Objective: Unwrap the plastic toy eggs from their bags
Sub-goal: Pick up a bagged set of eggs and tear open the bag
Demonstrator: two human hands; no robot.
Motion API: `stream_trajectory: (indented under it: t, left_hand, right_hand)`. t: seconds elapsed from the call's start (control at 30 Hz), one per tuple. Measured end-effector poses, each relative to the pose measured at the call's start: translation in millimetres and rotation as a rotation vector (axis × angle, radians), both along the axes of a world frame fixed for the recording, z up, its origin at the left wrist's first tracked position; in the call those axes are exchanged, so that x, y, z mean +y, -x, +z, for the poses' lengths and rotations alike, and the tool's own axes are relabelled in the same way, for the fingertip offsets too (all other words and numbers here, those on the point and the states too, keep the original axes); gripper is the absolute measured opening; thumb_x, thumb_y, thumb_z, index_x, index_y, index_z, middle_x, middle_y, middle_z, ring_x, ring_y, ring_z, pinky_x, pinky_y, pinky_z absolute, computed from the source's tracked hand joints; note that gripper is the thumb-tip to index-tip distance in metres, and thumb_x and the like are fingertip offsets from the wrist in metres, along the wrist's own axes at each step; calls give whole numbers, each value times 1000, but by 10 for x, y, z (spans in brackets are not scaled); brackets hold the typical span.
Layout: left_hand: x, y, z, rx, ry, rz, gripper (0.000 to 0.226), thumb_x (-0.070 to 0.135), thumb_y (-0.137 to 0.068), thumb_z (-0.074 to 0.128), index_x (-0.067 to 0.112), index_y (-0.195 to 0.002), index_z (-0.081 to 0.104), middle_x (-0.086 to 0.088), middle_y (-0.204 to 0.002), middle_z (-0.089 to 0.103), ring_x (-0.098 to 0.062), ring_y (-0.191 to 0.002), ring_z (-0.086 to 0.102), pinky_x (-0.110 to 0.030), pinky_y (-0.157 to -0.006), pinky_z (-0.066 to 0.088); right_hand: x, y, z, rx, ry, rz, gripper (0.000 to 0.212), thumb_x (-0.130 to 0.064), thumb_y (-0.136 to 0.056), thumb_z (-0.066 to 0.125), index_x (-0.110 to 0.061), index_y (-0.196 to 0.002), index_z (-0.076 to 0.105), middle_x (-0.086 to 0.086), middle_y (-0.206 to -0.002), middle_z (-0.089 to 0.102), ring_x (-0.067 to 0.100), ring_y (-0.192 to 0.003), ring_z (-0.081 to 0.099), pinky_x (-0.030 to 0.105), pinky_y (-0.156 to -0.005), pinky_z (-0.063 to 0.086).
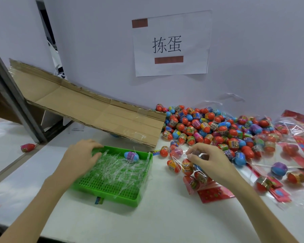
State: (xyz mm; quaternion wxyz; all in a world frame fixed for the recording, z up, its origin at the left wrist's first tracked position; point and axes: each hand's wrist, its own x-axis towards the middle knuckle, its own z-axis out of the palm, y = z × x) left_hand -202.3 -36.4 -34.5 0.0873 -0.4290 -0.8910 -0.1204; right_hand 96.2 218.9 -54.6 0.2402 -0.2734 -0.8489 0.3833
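Note:
My right hand [207,159] pinches the open top of a clear plastic bag [191,174] that lies on the white table with several red toy eggs inside and a red header card at its bottom. My left hand [81,157] grips the far left rim of a green perforated tray [102,186], thumb inside it. In the tray lie clear plastic shreds and one blue and purple egg [131,156]. A big pile of loose red and blue eggs [209,127] spreads behind my right hand.
A flattened cardboard sheet [88,106] slopes down from the left over the tray's far side. Several more bagged eggs and red cards [288,165] lie at the right. A single egg [27,147] sits far left by a grey metal post [12,100]. A paper sign [170,44] hangs on the wall.

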Motion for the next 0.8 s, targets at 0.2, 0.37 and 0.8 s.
stream_trajectory:
  t: [0.2,0.37,0.8]
  left_hand:
    - [174,-116,119,11,-166,-108,21,16,-96,69,17,-116,76,2,-110,73,-13,-92,65,-31,-82,55]
    - [260,-648,263,-295,-540,-227,22,5,-96,65,19,-107,78,12,-98,77,-2,-91,70,-9,-82,51]
    - [1618,-1927,30,-1220,-817,-291,13,30,-98,67,35,-106,76,12,-99,78,-8,-96,74,-25,-79,61]
  right_hand:
    - [17,6,-17,-8,4,-13,6,-31,-95,69,-35,-92,70,-9,-93,69,-2,-74,67,25,-65,57]
    - [0,14,7,68,38,-1,9,-25,-94,71,-33,-89,72,-13,-88,70,2,-79,68,31,-72,60]
    - [108,-142,180,613,494,-148,31,-40,-76,78,-28,-104,74,0,-97,76,21,-96,73,37,-79,61]
